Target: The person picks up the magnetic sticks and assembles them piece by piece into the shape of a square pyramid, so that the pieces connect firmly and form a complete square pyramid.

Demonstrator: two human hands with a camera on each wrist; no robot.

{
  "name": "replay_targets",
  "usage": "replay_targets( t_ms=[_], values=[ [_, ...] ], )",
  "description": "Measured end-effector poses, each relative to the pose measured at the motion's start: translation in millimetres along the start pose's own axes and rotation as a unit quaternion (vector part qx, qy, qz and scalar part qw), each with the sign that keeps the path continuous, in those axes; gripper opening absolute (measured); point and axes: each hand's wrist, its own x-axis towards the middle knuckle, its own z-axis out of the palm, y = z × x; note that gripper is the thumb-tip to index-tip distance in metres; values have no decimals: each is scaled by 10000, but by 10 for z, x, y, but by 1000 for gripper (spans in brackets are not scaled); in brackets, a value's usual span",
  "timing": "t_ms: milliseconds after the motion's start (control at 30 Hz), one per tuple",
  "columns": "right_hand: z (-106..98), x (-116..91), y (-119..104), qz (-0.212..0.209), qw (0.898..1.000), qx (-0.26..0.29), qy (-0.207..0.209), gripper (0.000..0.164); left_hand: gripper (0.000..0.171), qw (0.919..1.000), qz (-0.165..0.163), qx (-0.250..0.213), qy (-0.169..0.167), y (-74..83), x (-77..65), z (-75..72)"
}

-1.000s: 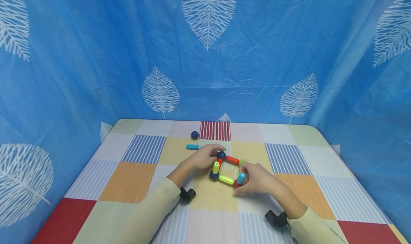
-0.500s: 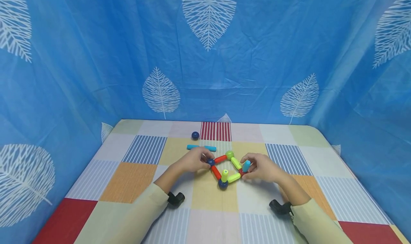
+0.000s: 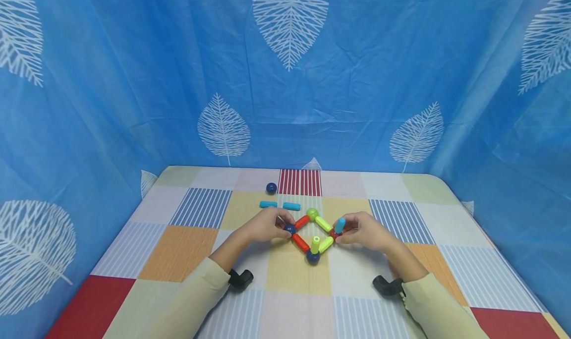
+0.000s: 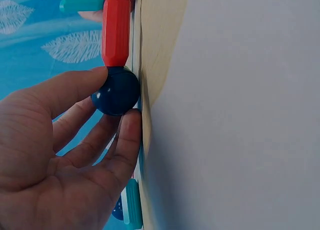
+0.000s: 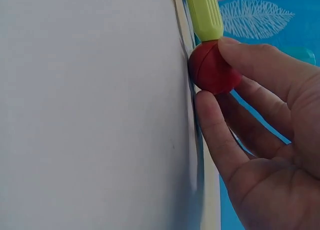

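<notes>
A diamond of rods and balls lies on the patchwork tablecloth between my hands. My left hand (image 3: 266,225) pinches the blue ball (image 4: 116,91) at its left corner, thumb above and fingers below in the wrist view. At the right corner my right hand (image 3: 365,233) grips the red ball (image 5: 215,69), from which a light-blue rod (image 3: 340,225) stands up. The near corner is another blue ball (image 3: 313,257) bearing an upright lime rod (image 3: 315,245). A green ball (image 3: 312,213) forms the far corner. Red rods (image 3: 300,243) make the left sides; lime rods (image 3: 323,223) make the right ones.
Behind my left hand lie two loose light-blue rods (image 3: 268,204), end to end with a small gap. A loose dark blue ball (image 3: 271,188) sits farther back. A blue leaf-patterned curtain (image 3: 357,81) encloses the table's back and sides.
The diamond has turned, its front blue ball swinging nearer and rightward. My left hand moved left and nearer with its ball, uncovering the second loose rod. My right hand shifted slightly away.
</notes>
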Motion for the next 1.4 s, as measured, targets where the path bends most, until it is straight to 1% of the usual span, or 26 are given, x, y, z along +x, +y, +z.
replay_targets(
  t_ms=[133,300,400,467,633,733,867,1033,1200,1400],
  values=[
    [4,4,6,-24,10000,48,-1,19,24,10000,-8,-13,-20,-10,-6,-3],
    [9,10,15,-12,9999,129,-45,21,23,10000,68,-50,-45,-19,-21,-15],
    [9,12,15,42,9998,150,-82,22,23,9999,97,-112,17,-17,-32,-45],
    [6,12,9,86,9998,155,-99,23,22,9997,114,-152,130,-23,-34,-82],
    [-5,8,-17,258,9996,99,-94,31,18,9980,200,-102,595,-63,17,-205],
    [-8,15,-30,355,9993,87,-110,36,18,9957,163,51,905,-83,57,-260],
    [-6,32,-33,445,9989,104,-125,38,20,9932,11,140,1155,-116,103,-306],
    [0,36,-24,487,9985,202,-114,38,22,9926,-121,298,1170,-173,169,-367],
    [2,33,-27,554,9979,340,-72,39,24,9926,-139,511,1092,-223,236,-425],
    [-4,35,-30,620,9975,341,-14,40,26,9911,-283,805,1024,-274,287,-440]
  ],
)
